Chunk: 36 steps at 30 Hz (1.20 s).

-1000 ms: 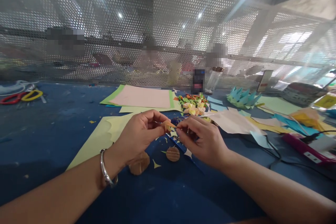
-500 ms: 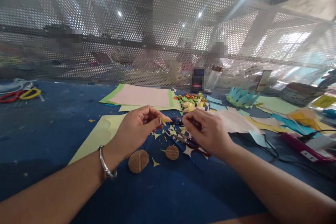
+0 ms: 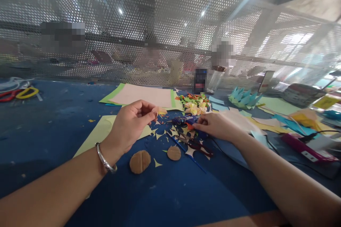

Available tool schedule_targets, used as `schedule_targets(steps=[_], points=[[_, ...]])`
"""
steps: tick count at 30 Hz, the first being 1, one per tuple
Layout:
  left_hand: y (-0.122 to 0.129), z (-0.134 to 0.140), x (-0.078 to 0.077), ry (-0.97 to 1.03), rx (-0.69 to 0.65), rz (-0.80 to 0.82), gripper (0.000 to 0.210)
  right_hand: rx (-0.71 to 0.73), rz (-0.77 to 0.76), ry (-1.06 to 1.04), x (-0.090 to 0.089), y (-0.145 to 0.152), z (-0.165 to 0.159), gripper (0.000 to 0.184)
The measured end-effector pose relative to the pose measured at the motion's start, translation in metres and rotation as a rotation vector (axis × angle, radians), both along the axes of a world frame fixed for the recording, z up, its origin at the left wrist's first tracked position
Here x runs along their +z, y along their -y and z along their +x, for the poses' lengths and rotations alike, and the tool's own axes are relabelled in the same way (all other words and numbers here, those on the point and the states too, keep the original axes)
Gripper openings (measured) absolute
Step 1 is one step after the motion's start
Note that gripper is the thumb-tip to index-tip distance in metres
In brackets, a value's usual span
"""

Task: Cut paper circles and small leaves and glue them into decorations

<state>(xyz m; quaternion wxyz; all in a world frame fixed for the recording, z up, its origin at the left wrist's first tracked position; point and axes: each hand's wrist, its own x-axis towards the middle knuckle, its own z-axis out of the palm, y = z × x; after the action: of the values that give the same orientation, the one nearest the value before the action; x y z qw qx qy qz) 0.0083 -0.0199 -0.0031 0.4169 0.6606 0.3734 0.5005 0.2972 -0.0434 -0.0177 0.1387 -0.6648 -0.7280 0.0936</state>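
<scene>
Glue gun (image 3: pixel 183 120), blue with an orange trigger, lies well in from the far edge of the blue table (image 3: pixel 170 198), its nozzle pointing toward the left hand (image 3: pixel 133 122). That hand has thumb and forefinger pinched shut on a small yellow-orange paper piece (image 3: pixel 161 111), held above the table toward its far edge. The right hand (image 3: pixel 214 126) is half curled, fingertips at the gun's rear; whether they have closed around the handle, I cannot tell.

If the gun is hot, a swing to the left could bring its tip against the pinching fingers, since they are near it and on the side it faces. The paper piece is thin, so squeezing too hard might crease it, and a slack pinch could lose it among the pale paper scraps (image 3: pixel 158 136), where it would be hard to pick out. The dark cord (image 3: pixel 231 156) runs beneath the right forearm; it could snag there and jerk the gun. Dragging the gun toward the near edge might also catch the red-handled scissors (image 3: pixel 197 145) or the blue stick (image 3: pixel 195 163), or scatter scraps onto the cardboard discs (image 3: pixel 140 162).
</scene>
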Motion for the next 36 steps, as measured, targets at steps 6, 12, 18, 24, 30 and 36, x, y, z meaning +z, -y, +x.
schedule_targets(steps=[6,12,18,24,30,36], points=[[0.000,0.000,0.000,0.020,0.003,0.000,0.017,-0.012,0.004,-0.089,0.003,-0.001,-0.004,0.022],[-0.006,-0.004,-0.002,0.040,0.034,0.015,0.018,-0.079,-0.053,-0.336,0.000,-0.002,-0.007,0.019],[-0.013,-0.009,0.000,0.048,0.084,0.013,0.011,-0.115,-0.106,-0.677,0.007,0.006,-0.017,0.016],[-0.016,-0.010,0.002,0.103,0.151,-0.012,0.011,-0.109,-0.174,-0.970,0.016,0.015,-0.019,0.034],[-0.015,-0.011,0.000,0.018,0.063,-0.007,0.020,-0.036,-0.107,-1.100,0.018,0.021,-0.020,0.037],[-0.012,-0.011,-0.005,-0.186,-0.026,0.070,0.019,0.080,-0.125,-1.145,0.017,0.026,-0.024,0.040]])
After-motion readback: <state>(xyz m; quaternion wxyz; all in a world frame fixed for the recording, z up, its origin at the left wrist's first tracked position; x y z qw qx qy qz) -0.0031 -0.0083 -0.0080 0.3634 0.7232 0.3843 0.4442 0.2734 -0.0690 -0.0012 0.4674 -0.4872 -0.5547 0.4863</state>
